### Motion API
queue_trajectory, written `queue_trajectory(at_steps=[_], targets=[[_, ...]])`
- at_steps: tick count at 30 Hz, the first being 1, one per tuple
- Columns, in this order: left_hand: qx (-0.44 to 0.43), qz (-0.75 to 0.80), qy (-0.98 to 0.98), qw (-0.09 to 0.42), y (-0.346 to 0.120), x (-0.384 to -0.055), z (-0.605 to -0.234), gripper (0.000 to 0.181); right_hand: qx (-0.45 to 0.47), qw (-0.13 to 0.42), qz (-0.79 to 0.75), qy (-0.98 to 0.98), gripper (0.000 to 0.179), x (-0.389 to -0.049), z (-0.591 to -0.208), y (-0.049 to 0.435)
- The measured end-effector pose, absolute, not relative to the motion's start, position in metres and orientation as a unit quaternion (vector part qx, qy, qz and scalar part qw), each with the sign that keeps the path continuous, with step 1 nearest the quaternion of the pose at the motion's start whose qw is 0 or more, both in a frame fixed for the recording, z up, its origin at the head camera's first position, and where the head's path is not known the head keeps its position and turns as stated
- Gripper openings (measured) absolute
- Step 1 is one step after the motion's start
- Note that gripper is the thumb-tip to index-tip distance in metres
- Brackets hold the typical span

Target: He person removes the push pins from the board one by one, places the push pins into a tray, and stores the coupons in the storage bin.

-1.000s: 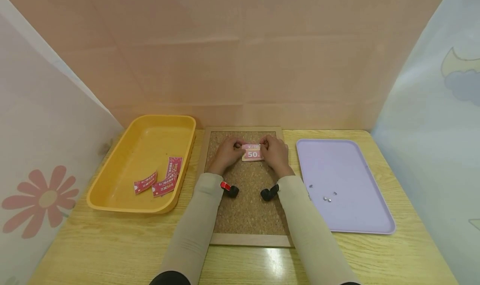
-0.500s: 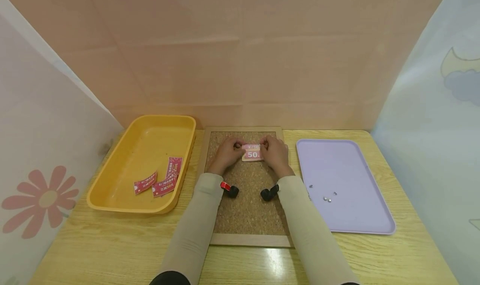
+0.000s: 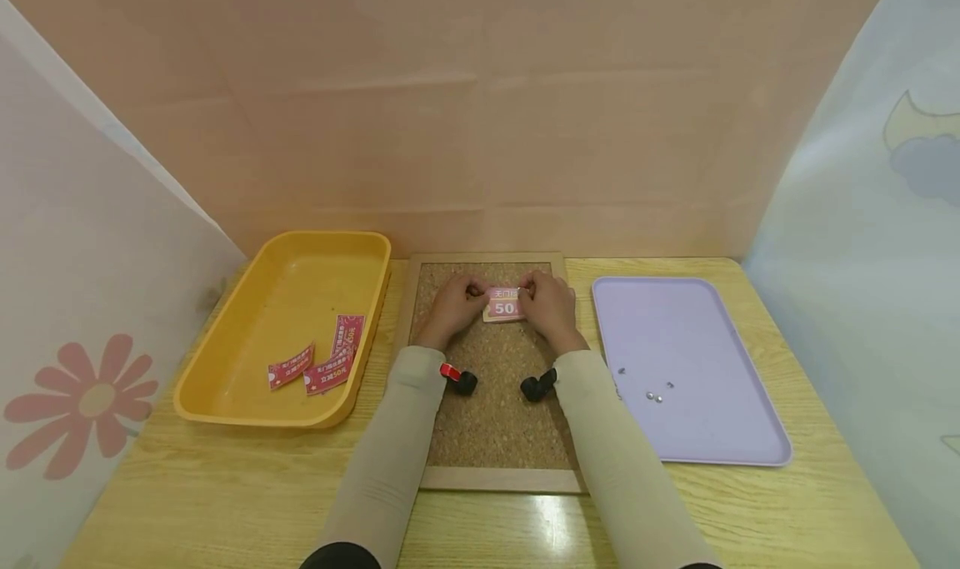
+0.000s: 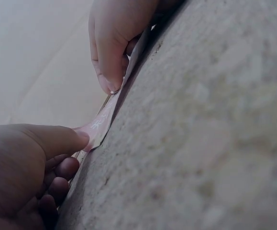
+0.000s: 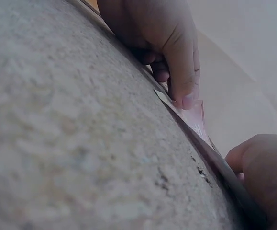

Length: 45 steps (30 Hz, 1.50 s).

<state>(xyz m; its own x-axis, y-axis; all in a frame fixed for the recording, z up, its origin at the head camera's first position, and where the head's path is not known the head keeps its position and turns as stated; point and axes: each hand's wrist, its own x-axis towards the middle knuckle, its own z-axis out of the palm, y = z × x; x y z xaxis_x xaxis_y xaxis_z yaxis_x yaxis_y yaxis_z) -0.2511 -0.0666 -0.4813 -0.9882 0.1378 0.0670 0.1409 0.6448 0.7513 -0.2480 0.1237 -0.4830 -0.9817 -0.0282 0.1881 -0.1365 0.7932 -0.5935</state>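
Both hands [image 3: 504, 306] — on pink coupon [image 3: 507, 304]

Both ends of the pink coupon [image 3: 506, 304] lie hidden under the left hand [image 3: 452, 306] and right hand [image 3: 549, 305], and its print is too small to read. The specks on the lilac tray [image 3: 697, 436] are too tiny to identify. Both wrist views blur the cork board [image 3: 491, 423]

Soft even light, table glare, dim blurry wrist views
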Motion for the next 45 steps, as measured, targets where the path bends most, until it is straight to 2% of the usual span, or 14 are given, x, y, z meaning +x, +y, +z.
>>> queue_trajectory(at_steps=[17, 45], targets=[[-0.088, -0.373, -0.923, 0.01, -0.0688, -0.2501, -0.4814, 0.026, 0.037, 0.079, 0.32, -0.944, 0.016, -0.2475, -0.4826, 0.1211], [-0.079, -0.384, -0.92, 0.009, -0.0684, -0.2492, -0.4858, 0.027, 0.042, 0.099, 0.324, -0.94, 0.014, -0.2461, -0.4878, 0.1247]])
